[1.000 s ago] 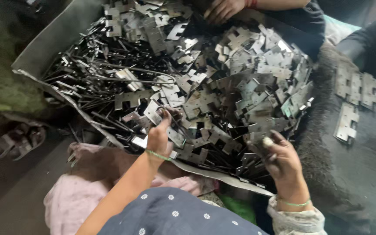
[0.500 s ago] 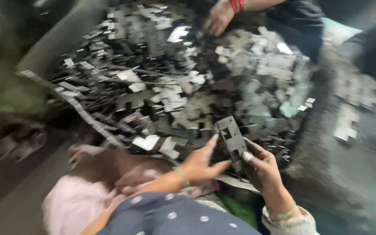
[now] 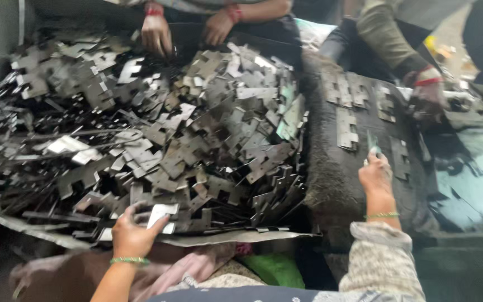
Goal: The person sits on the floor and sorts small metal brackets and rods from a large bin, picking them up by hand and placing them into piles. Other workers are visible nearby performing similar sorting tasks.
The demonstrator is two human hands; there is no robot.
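L hand [image 3: 131, 235] grip: fingers curled down on a bright metal plate [image 3: 160, 213] at the near edge of the pile, clamped on it w/ thumb side up. R hand [image 3: 377, 174] grip: fingers pinched together on a thin stamped plate [image 3: 372, 142], held upright just above the dark mat [image 3: 331, 184]; blurred, so exact hold is hard to tell.

Around: big pile of stamped metal plates [image 3: 157, 128], cross- and notch-shaped, lying every which way, spilling over a grey sheet [image 3: 236, 237] under it. Pile sits between both hands, bulk of it in front of L hand. On the mat, flat plates laid out in rows [image 3: 346, 127], near R hand but apart from it. Far side: two other people's hands [image 3: 156, 34] in the pile, another's gloved hand [image 3: 429, 92] at the mat's far corner.

Pink cloth [image 3: 169, 268] & green bit [image 3: 275, 269] below sheet edge. L wrist bent down, green bangle [image 3: 129, 260]; R forearm stretched fwd, knit sleeve [image 3: 381, 257].
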